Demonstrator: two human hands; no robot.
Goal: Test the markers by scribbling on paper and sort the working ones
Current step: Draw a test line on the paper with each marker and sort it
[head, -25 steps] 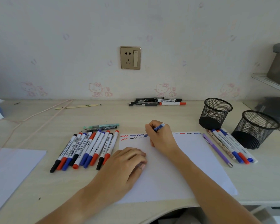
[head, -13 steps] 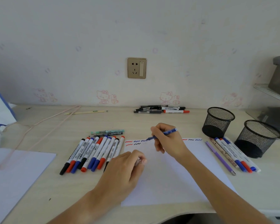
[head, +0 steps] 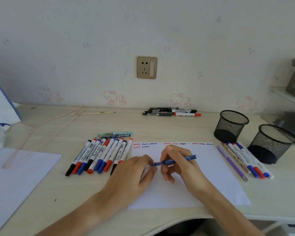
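Hands meet above paper [head: 203, 181] on counter [head: 160, 126] | right hand [head: 179, 160] pinches blue marker [head: 175, 161] level, tip pointing left | left hand [head: 134, 174] fingers curled, pinching a pale piece, apparently its cap, at that tip | untested markers [head: 100, 154] left of sheet.

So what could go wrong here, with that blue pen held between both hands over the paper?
The left hand seems to be recapping the blue pen held by the right hand; a slip could ink the fingers or the paper. The pen might then be dropped into the wrong pile, since the marker row and the sorted pens lie close on either side.
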